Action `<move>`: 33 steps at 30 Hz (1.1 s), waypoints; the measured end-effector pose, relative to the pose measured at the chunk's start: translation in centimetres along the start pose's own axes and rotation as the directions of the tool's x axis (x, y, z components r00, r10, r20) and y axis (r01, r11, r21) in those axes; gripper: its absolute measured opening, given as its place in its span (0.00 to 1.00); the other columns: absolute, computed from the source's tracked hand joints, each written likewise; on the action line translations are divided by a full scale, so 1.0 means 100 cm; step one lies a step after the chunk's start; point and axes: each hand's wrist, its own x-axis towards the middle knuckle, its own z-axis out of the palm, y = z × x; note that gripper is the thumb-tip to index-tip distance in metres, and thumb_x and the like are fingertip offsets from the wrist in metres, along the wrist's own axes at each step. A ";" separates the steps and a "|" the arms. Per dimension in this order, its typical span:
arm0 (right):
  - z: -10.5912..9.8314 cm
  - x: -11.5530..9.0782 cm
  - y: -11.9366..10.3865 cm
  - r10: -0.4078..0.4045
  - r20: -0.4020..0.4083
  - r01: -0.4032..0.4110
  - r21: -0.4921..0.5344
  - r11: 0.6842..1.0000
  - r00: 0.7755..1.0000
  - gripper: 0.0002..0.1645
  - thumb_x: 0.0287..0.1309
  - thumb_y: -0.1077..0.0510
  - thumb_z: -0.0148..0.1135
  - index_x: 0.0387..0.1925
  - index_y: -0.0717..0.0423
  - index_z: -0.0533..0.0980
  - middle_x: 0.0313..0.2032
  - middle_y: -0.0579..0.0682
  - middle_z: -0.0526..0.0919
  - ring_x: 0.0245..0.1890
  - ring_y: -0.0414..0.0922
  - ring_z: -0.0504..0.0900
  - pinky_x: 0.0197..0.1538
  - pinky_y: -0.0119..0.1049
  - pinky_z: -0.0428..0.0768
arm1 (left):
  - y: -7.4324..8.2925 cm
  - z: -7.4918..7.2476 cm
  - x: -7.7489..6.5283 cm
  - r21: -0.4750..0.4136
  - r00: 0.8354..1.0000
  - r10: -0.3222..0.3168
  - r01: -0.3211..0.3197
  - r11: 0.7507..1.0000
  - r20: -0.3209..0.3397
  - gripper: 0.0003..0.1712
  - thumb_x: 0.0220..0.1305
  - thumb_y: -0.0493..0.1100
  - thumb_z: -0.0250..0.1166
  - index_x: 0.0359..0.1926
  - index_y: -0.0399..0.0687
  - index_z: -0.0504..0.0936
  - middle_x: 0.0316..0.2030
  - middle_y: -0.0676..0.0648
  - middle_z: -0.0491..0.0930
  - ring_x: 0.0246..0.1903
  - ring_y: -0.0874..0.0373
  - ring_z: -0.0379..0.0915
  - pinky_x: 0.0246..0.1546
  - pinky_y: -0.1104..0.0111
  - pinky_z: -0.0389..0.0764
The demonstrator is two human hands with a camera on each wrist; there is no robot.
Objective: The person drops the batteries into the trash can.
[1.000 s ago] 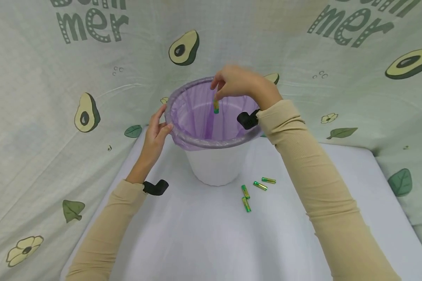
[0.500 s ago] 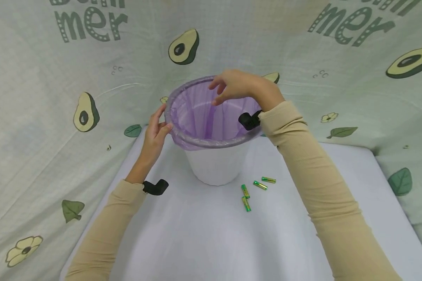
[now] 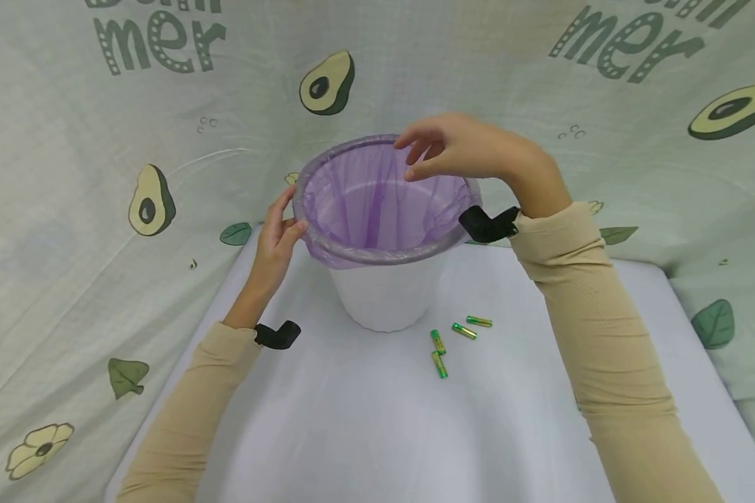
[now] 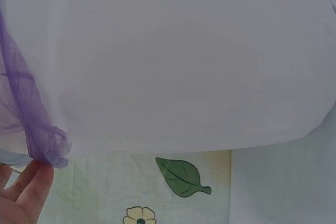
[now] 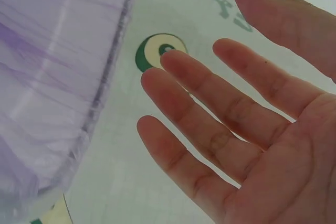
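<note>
A white waste bin [image 3: 384,297] stands upright on the table, lined with a purple bag [image 3: 377,202] folded over its rim. My left hand [image 3: 273,248] rests against the left side of the rim, fingers and thumb spread along it. In the left wrist view its fingertips touch the gathered bag [image 4: 31,114]. Over the right part of the bin's mouth hovers my right hand [image 3: 462,148], holding nothing. The right wrist view shows its palm and spread fingers [image 5: 173,106] beside the lined rim. Several green-and-gold batteries [image 3: 463,331] lie on the table right of the bin's base.
The white-covered table [image 3: 365,419] carries the bin and batteries. Close behind and to both sides hangs a pale cloth [image 3: 226,105] printed with avocados and leaves. Black wrist cameras [image 3: 278,335] are strapped at both wrists.
One second ago my right hand held a battery over the bin; it let go, and the battery is out of sight. The hand has since moved right. My left hand stays at the rim.
</note>
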 end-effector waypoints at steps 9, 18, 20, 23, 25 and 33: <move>0.010 -0.054 0.023 -0.044 -0.169 0.055 0.063 0.997 0.985 0.27 0.57 0.49 0.61 0.59 0.48 0.71 0.50 0.50 0.79 0.46 0.42 0.78 0.50 0.35 0.73 | 0.001 0.000 0.000 -0.001 1.000 -0.009 0.009 1.000 0.004 0.33 0.66 0.40 0.49 0.71 0.51 0.53 0.70 0.52 0.51 0.53 0.58 0.68 0.50 0.77 0.71; 0.030 -0.103 0.059 0.012 -0.309 0.041 0.167 0.985 0.951 0.25 0.57 0.55 0.62 0.58 0.46 0.72 0.52 0.45 0.77 0.45 0.34 0.76 0.45 0.20 0.71 | 0.001 0.002 -0.001 -0.015 1.000 -0.015 0.015 1.000 0.003 0.34 0.66 0.40 0.49 0.72 0.50 0.52 0.70 0.51 0.51 0.51 0.63 0.68 0.49 0.78 0.72; 0.036 -0.111 0.068 0.036 -0.331 0.033 0.200 0.979 0.943 0.25 0.57 0.56 0.62 0.58 0.47 0.72 0.50 0.44 0.78 0.45 0.35 0.77 0.45 0.19 0.71 | 0.001 0.002 -0.001 -0.016 1.000 -0.018 0.018 1.000 0.003 0.34 0.66 0.40 0.49 0.72 0.50 0.52 0.70 0.51 0.51 0.50 0.63 0.68 0.49 0.78 0.72; 0.045 -0.119 0.082 0.078 -0.340 0.012 0.255 0.967 0.937 0.25 0.57 0.57 0.61 0.58 0.49 0.72 0.48 0.41 0.78 0.45 0.36 0.77 0.45 0.20 0.73 | 0.001 0.003 -0.001 -0.012 1.000 -0.020 0.020 1.000 0.000 0.34 0.66 0.40 0.49 0.71 0.50 0.52 0.70 0.51 0.51 0.50 0.64 0.68 0.49 0.78 0.72; 0.053 -0.123 0.093 0.110 -0.337 -0.014 0.275 0.961 0.935 0.25 0.58 0.57 0.61 0.58 0.50 0.71 0.48 0.39 0.78 0.45 0.35 0.76 0.44 0.19 0.73 | 0.001 0.003 0.000 -0.009 1.000 -0.021 0.021 1.000 -0.002 0.34 0.66 0.40 0.49 0.71 0.50 0.52 0.70 0.51 0.51 0.50 0.64 0.69 0.49 0.78 0.71; 0.093 -0.128 0.136 0.248 -0.297 -0.154 0.307 0.939 0.922 0.25 0.58 0.51 0.61 0.58 0.47 0.71 0.47 0.38 0.78 0.43 0.31 0.76 0.43 0.19 0.72 | -0.001 0.004 0.001 -0.026 1.000 -0.017 0.017 1.000 -0.003 0.34 0.65 0.40 0.49 0.71 0.49 0.52 0.70 0.50 0.51 0.49 0.64 0.69 0.50 0.77 0.71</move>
